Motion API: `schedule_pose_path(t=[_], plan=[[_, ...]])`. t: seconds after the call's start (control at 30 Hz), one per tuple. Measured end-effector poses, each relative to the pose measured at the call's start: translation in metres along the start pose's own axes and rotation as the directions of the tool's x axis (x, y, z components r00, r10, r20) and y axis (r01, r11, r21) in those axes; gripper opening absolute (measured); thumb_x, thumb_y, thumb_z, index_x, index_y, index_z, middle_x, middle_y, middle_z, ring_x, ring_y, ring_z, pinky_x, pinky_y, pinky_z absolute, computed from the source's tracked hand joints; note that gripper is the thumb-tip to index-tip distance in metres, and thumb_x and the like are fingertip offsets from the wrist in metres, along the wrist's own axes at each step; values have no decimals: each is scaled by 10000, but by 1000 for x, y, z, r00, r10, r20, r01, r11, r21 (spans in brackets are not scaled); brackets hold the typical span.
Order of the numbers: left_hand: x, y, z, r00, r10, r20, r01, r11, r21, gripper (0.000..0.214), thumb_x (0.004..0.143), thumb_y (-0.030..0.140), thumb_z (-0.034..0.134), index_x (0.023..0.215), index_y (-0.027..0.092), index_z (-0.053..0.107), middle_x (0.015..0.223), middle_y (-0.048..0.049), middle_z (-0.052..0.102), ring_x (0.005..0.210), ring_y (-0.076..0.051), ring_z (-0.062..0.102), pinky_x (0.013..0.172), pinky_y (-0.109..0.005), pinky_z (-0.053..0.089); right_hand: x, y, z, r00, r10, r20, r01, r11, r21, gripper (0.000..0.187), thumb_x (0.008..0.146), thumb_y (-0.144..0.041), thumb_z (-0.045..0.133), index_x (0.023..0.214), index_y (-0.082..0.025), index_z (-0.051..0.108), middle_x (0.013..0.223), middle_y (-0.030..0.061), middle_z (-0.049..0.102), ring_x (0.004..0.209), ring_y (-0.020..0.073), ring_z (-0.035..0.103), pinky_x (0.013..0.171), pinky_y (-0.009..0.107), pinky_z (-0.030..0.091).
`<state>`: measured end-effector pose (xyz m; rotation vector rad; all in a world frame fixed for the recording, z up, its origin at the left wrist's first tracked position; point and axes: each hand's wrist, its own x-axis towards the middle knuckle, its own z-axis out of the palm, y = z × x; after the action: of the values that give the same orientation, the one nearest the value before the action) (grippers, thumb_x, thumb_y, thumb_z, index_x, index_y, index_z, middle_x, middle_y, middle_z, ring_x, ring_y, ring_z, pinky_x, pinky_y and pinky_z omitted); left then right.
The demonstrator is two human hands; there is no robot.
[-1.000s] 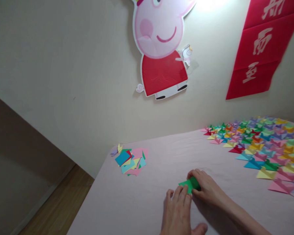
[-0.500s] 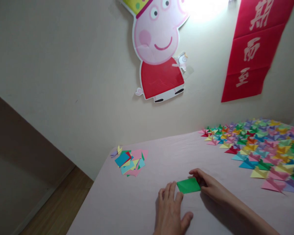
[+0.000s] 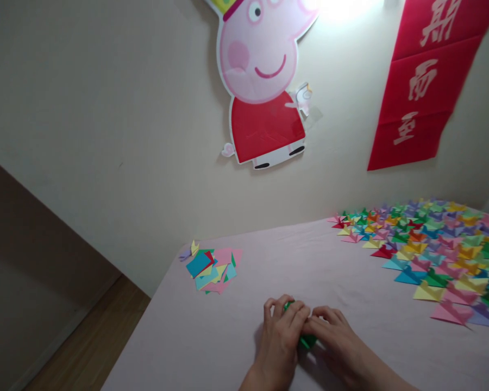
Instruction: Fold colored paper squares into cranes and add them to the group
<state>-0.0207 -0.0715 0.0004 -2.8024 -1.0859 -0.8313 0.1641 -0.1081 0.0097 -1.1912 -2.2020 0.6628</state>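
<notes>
Green paper peeks out in two small patches, a bright bit above the knuckles and a darker, angled piece below, its full outline hidden. Left hand and right hand, both curled narrow, hold it low over the pale pink cloth.

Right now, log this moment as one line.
left hand: over green paper, grip hidden | right hand: same paper, grip hidden | left: loose paper pile | right: folded paper figures
</notes>
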Motion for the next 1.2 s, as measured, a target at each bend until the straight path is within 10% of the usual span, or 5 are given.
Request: schedule_pose_path(t=[0.8,1.0,1.2], plan=[[-19,9,-13,979,-162,126,184,964,-192,212,754,47,514,880,209,566,1008,-21,646,961,-209,543,888,-380,432,8,28,-25,992,116,55,-115,993,-35,171,884,-214,549,810,-245,701,930,53,703,893,223,569,818,357,455],[-34,9,-3,995,-86,60,83,995,47,520,861,223,527,1371,161,441,1314,-123,578,1189,-277,510,985,-416,415,29,25,-19,950,310,-47,-312,949,-54,108,817,-230,585,712,-213,600,755,36,618,793,218,551,719,330,431],[-52,8,38,994,90,65,-101,974,204,658,917,532,459,1440,135,416,1391,-91,560,1260,-259,496,967,-339,408,28,33,-5,924,357,-133,-358,934,24,72,788,-229,515,732,-215,558,758,26,579,753,206,555,703,328,439]])
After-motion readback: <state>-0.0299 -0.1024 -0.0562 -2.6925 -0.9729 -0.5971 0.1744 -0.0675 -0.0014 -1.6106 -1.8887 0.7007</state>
